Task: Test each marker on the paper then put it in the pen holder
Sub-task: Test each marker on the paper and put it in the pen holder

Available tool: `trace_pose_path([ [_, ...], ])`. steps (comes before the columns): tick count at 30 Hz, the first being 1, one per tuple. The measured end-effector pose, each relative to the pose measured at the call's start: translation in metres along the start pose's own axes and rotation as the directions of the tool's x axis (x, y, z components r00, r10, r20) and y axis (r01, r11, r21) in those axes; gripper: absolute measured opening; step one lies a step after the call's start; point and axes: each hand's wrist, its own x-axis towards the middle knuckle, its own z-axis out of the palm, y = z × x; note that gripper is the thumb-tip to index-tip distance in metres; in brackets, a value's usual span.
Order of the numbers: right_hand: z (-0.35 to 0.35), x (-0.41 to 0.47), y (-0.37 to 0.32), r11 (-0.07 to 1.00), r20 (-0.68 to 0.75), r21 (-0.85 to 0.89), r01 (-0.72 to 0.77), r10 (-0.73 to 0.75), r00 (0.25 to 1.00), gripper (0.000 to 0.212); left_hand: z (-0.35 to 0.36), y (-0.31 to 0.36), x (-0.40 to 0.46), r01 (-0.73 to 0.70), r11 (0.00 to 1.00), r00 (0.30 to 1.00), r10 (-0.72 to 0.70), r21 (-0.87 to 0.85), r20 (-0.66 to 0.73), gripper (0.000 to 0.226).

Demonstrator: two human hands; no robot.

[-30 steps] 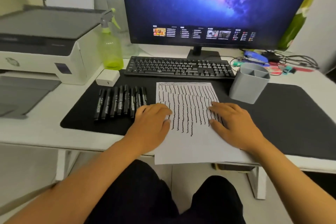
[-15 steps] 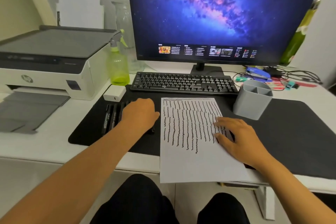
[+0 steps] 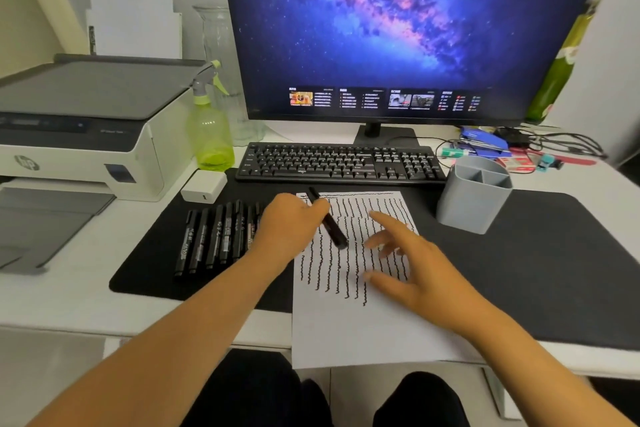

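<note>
My left hand (image 3: 289,225) is shut on a black marker (image 3: 331,227) and holds it slantwise above the top left of the paper (image 3: 349,329). The white sheet is covered with rows of black wavy lines and hangs over the desk's front edge. My right hand (image 3: 405,263) hovers over the paper's right half with its fingers spread, holding nothing. Several black markers (image 3: 214,239) lie side by side on the black desk mat (image 3: 554,270), left of my left hand. The grey pen holder (image 3: 472,196) stands upright to the right of the paper, with nothing visible inside.
A black keyboard (image 3: 341,163) and a large monitor (image 3: 398,28) sit behind the paper. A printer (image 3: 79,128) fills the left side, with a green spray bottle (image 3: 209,128) and a small white box (image 3: 203,185) beside it. Cables and small items (image 3: 512,152) clutter the back right.
My left hand moved from the row of markers to above the paper with one marker in it. My right hand lifted off the sheet and spread its fingers.
</note>
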Motion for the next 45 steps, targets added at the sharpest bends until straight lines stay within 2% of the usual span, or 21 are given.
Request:
trace_pose_path([
  [1,0.005,0.005,-0.007,0.996,0.018,0.089,0.009,-0.011,1.000,0.083,0.005,0.005,-0.009,0.029,0.990,0.999,-0.025,-0.135,0.028,0.042],
  [3,0.015,0.015,-0.018,0.978,-0.057,0.203,0.039,-0.028,0.998,0.084,0.013,0.013,-0.025,0.093,0.943,0.992,-0.062,-0.320,0.106,0.041],
  [6,0.021,0.021,-0.029,0.953,-0.283,0.275,0.128,-0.047,0.958,0.052,0.016,0.019,-0.038,0.140,0.878,0.968,-0.024,-0.458,0.250,0.034],
  [8,0.021,0.020,-0.029,0.933,-0.404,0.310,0.183,-0.045,0.914,0.031,0.012,0.018,-0.040,0.110,0.866,0.947,0.058,-0.487,0.316,0.038],
  [12,0.015,0.014,-0.026,0.791,-0.448,0.581,0.193,0.113,0.887,0.015,-0.004,0.008,-0.034,-0.032,0.901,0.916,0.199,-0.433,0.347,0.030],
  [15,0.009,0.013,-0.026,0.678,-0.393,0.711,0.187,0.164,0.905,0.008,-0.016,0.005,-0.030,-0.168,0.891,0.830,0.359,-0.423,0.427,0.024],
  [18,0.009,0.016,-0.031,0.627,-0.304,0.769,0.125,0.186,0.935,0.012,-0.021,0.013,-0.031,-0.369,0.881,0.744,0.470,-0.296,0.474,0.021],
  [21,0.009,0.016,-0.033,0.594,-0.218,0.800,0.079,0.166,0.962,0.023,-0.026,0.020,-0.037,-0.547,0.826,0.649,0.521,-0.136,0.554,0.017],
  [23,0.009,0.013,-0.033,0.575,-0.186,0.814,0.083,0.123,0.975,0.026,-0.028,0.021,-0.044,-0.643,0.766,0.624,0.503,0.027,0.598,0.035],
  [25,0.008,0.007,-0.034,0.558,-0.175,0.822,0.113,0.060,0.983,0.024,-0.029,0.019,-0.050,-0.672,0.737,0.602,0.487,0.073,0.633,0.044],
  [27,-0.003,-0.003,-0.027,0.502,-0.232,0.852,0.150,0.106,0.967,0.021,-0.039,0.014,-0.051,-0.705,0.707,0.543,0.485,0.058,0.686,0.035],
  [28,-0.015,-0.010,-0.021,0.444,-0.281,0.879,0.177,0.182,0.942,0.019,-0.049,0.008,-0.047,-0.671,0.739,0.551,0.438,0.065,0.710,0.030],
  [29,-0.028,-0.018,-0.012,0.419,-0.337,0.882,0.213,0.249,0.908,0.019,-0.061,0.001,-0.043,-0.562,0.825,0.590,0.352,0.057,0.727,0.031],
  [30,-0.042,-0.024,-0.005,0.455,-0.384,0.860,0.230,0.281,0.880,0.020,-0.072,-0.005,-0.038,-0.429,0.902,0.623,0.260,0.045,0.738,0.033],
  [31,-0.051,-0.027,0.000,0.532,-0.396,0.821,0.205,0.275,0.876,0.020,-0.078,-0.011,-0.031,-0.373,0.925,0.646,0.205,0.069,0.735,0.034],
  [33,-0.047,-0.026,-0.001,0.698,-0.325,0.713,0.065,0.247,0.913,0.019,-0.069,-0.019,-0.028,-0.460,0.863,0.684,0.193,0.211,0.703,0.031],
  [34,-0.039,-0.023,-0.005,0.737,-0.282,0.676,0.009,0.248,0.927,0.019,-0.058,-0.021,-0.027,-0.504,0.820,0.716,0.223,0.270,0.661,0.028],
  [37,-0.016,-0.013,-0.006,0.736,-0.203,0.666,-0.121,0.335,0.920,0.016,-0.025,-0.024,-0.029,-0.625,0.653,0.769,0.422,0.427,0.480,0.035],
  [40,-0.001,-0.009,0.002,0.695,-0.165,0.686,-0.216,0.438,0.884,0.021,-0.006,-0.038,-0.026,-0.683,0.423,0.718,0.537,0.595,0.442,0.037],
  [42,0.005,-0.003,0.003,0.686,-0.183,0.686,-0.243,0.486,0.855,0.023,0.002,-0.048,-0.025,-0.678,0.390,0.715,0.548,0.623,0.434,0.035],
  [45,0.002,0.008,0.002,0.716,-0.230,0.648,-0.261,0.510,0.829,0.023,0.004,-0.057,-0.020,-0.665,0.425,0.723,0.571,0.614,0.388,0.040],
])
